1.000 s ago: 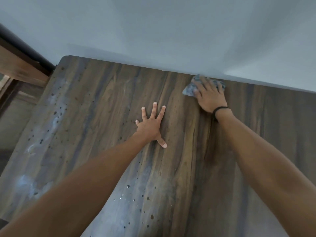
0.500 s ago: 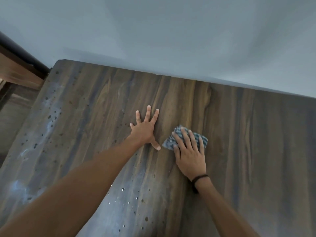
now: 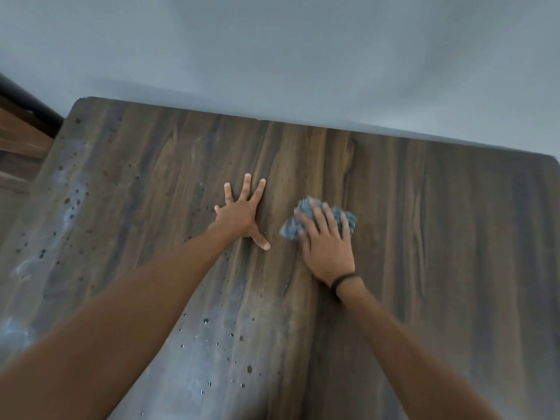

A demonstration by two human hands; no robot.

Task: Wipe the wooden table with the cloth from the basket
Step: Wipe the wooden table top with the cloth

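Observation:
The dark wooden table [image 3: 439, 237] fills most of the view and butts against a pale wall. A crumpled blue-grey cloth [image 3: 348, 221] lies near its middle. My right hand [image 3: 325, 241] presses flat on the cloth with straight fingers, a black band at the wrist. Just to its left, my left hand [image 3: 242, 215] rests flat on the bare wood with fingers spread. Water drops and pale smears [image 3: 212, 344] mark the table's left and front-left parts. No basket is in view.
The grey wall [image 3: 303, 56] runs along the table's far edge. Past the table's left edge stand a wooden piece of furniture [image 3: 21, 134] and a dark rail. The table's rounded far-right corner [image 3: 553, 159] shows at the frame's right.
My right hand slid the cloth from the far edge by the wall back to the table's middle, then slightly away again. My left hand stayed planted.

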